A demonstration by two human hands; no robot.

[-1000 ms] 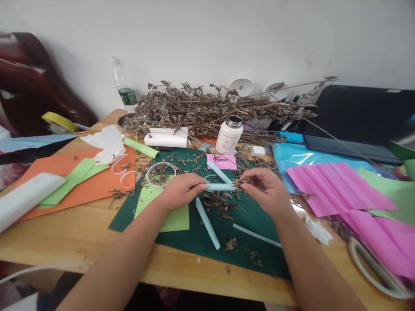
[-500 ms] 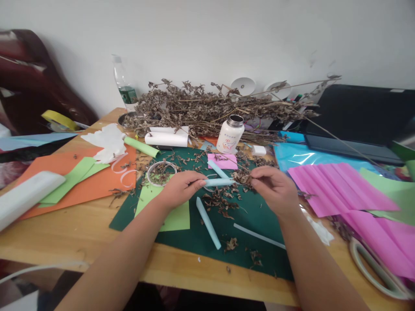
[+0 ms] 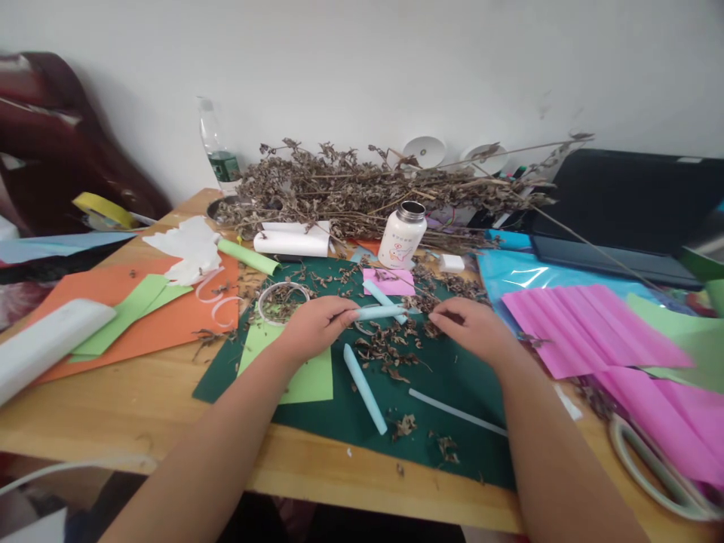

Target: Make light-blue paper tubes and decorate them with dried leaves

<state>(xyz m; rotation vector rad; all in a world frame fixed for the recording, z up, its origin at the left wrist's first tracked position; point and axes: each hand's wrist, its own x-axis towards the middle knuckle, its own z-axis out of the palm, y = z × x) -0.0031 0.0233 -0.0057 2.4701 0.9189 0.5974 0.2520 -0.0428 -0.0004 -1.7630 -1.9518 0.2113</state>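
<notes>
My left hand (image 3: 314,326) is closed around one end of a light blue paper tube (image 3: 380,311), held nearly level above the green cutting mat (image 3: 452,407). My right hand (image 3: 472,326) hovers to the right of the tube's far end, apart from it. Its fingertips are pinched together low over dried leaf bits, and what they hold, if anything, cannot be made out. A second blue tube (image 3: 390,303) lies behind the held one. Nearer to me another blue tube (image 3: 365,388) rests on the mat. Dried leaves (image 3: 388,351) are scattered beneath and between my hands.
Behind the mat stand an open white bottle (image 3: 400,241) and a heap of dried stalks (image 3: 339,185). Green paper (image 3: 305,377) and a tape ring (image 3: 261,308) lie at left. Pink crepe paper (image 3: 593,328), a tape roll (image 3: 650,483) and a laptop (image 3: 627,204) are at right.
My right hand has drawn down and slightly away from the tube's end, and the leaf clump at its fingertips no longer shows there. The tube in my left hand has risen slightly.
</notes>
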